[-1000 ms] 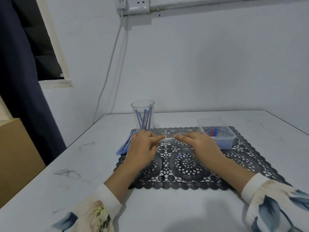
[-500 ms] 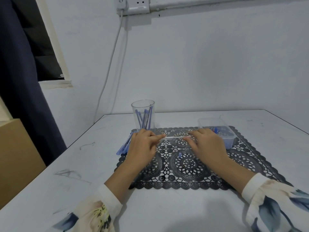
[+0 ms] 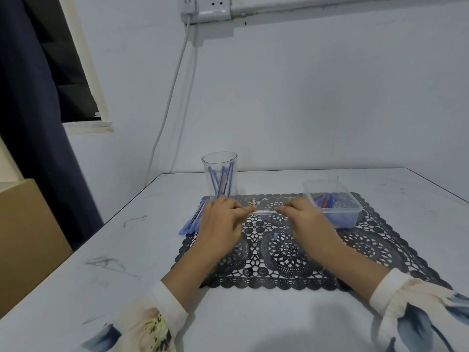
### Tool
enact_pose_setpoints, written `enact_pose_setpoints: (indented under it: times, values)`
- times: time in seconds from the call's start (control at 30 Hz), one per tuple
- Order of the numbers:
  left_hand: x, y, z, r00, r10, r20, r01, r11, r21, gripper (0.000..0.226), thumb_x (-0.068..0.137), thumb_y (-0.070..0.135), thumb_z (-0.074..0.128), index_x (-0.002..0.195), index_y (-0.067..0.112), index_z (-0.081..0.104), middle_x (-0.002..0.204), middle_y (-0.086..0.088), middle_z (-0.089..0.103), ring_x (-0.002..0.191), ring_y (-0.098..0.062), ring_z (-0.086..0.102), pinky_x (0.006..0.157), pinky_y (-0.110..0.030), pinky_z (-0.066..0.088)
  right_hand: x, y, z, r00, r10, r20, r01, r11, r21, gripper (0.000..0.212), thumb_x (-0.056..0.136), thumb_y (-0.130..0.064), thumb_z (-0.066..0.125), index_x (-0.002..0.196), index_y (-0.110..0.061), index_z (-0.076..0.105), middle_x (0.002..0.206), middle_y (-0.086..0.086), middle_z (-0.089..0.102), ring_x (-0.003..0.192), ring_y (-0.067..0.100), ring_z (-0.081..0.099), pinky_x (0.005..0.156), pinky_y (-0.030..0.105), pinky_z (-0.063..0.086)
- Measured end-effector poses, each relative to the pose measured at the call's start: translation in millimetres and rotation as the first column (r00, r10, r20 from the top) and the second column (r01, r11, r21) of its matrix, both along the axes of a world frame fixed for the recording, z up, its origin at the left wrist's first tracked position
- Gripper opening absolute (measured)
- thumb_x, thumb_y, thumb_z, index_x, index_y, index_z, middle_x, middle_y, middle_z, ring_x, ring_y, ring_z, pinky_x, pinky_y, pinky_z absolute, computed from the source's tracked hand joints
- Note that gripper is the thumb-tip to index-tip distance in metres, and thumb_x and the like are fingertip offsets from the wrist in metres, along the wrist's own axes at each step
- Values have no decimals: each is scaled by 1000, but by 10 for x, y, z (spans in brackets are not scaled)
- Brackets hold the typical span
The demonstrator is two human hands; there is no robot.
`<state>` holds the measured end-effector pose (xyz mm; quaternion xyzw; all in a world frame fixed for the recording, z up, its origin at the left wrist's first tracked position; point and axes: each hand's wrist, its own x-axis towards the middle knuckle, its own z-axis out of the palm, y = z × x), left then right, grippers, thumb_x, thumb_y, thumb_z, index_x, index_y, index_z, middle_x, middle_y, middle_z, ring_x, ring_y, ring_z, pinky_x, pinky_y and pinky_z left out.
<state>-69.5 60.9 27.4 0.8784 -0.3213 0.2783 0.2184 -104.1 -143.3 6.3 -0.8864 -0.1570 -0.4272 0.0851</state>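
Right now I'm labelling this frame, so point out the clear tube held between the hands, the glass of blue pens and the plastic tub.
clear tube [image 3: 265,212], head view, its exposed middle.
glass [image 3: 218,160], head view, bare upper wall.
plastic tub [image 3: 342,219], head view, front wall.

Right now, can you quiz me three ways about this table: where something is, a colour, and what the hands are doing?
1. Where is the clear cup? A. on the windowsill B. by the mat's far left corner C. on a lap
2. The mat's colour? A. black B. red C. yellow
3. The thin clear tube is: A. pinched at both ends B. held by one hand C. untouched
Answers: B, the cup stands at that corner; A, the lace is black; A, the left hand and right hand each pinch an end.
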Motion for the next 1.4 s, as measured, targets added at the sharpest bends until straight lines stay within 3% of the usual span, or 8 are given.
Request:
enact_pose_setpoints:
  times: [0.2, 0.5, 0.83, 0.93, 1.07, 1.17, 1.27, 1.4]
  values:
    - [-12, -43, -38, 999, -14, 39, 13, 1000, 16, 42, 80, 6, 67, 114, 31, 66, 84, 6, 66, 83, -17, 50, 74, -31, 30, -31, 81, 2, 998, 49, -27, -49, 998, 35, 58, 47, 22, 74, 99, -2, 70, 88, 10, 66, 76, 22, 64, 68, 25, 53]
    - [-12, -84, -88, 992, -48, 116, 44, 998, 38, 51, 69, 1, 75, 112, 28, 67, 77, 7, 63, 75, -20, 55, 66, -32, 35, -175, 159, 96, 982, 168, -87, -170, 985, -26, 65, 53, 26, 63, 111, -4, 64, 88, 10, 60, 73, 21, 59, 62, 24, 52]
    - [-33, -84, -60, 1000, -5, 11, 4, 998, 66, 42, 85, 10, 62, 120, 33, 61, 90, 7, 64, 90, -15, 47, 77, -28, 26, -168, 163, 97, 959, 236, -157, -229, 972, 61, 57, 67, 18, 55, 118, -8, 60, 101, 9, 58, 79, 19, 59, 70, 18, 49]
    - [-21, -74, -54, 998, 36, -52, -33, 997, 70, 37, 91, 18, 56, 123, 36, 57, 97, 10, 62, 94, -11, 44, 79, -25, 25, -185, 155, 141, 975, 175, -135, -160, 981, 110, 45, 70, 9, 53, 110, -11, 63, 98, 4, 60, 71, 9, 53, 54, 13, 45]
    - [14, -30, -35, 989, 102, -107, -97, 994, 57, 35, 93, 23, 53, 124, 39, 55, 101, 13, 60, 95, -7, 41, 84, -24, 27, -178, 111, 144, 968, 156, -197, -126, 979, 157, 35, 66, 13, 61, 90, -12, 64, 88, -1, 61, 66, 5, 46, 53, 10, 38]
    - [11, -16, -19, 985, 133, -112, -131, 991, 29, 32, 93, 28, 52, 123, 39, 57, 101, 12, 62, 98, -9, 44, 87, -27, 29, -139, 108, 89, 942, 156, -298, -130, 986, 106, 29, 77, 4, 54, 97, -14, 64, 97, -1, 59, 82, 12, 54, 70, 26, 50]
    - [4, -13, -17, 982, 143, -120, -144, 990, 1, 28, 92, 36, 52, 119, 39, 60, 97, 11, 63, 97, -10, 46, 87, -28, 31, -115, 123, 34, 895, 144, -422, -147, 989, 25, 30, 88, -9, 49, 115, -15, 61, 109, 0, 55, 103, 14, 51, 89, 28, 45]
    - [1, -20, -23, 982, 135, -130, -138, 990, -11, 27, 92, 38, 53, 118, 38, 61, 96, 11, 63, 95, -9, 46, 88, -29, 32, -93, 124, 29, 822, 61, -566, -135, 987, -90, 31, 95, -21, 45, 123, -20, 59, 115, -1, 53, 111, 12, 47, 94, 27, 41]
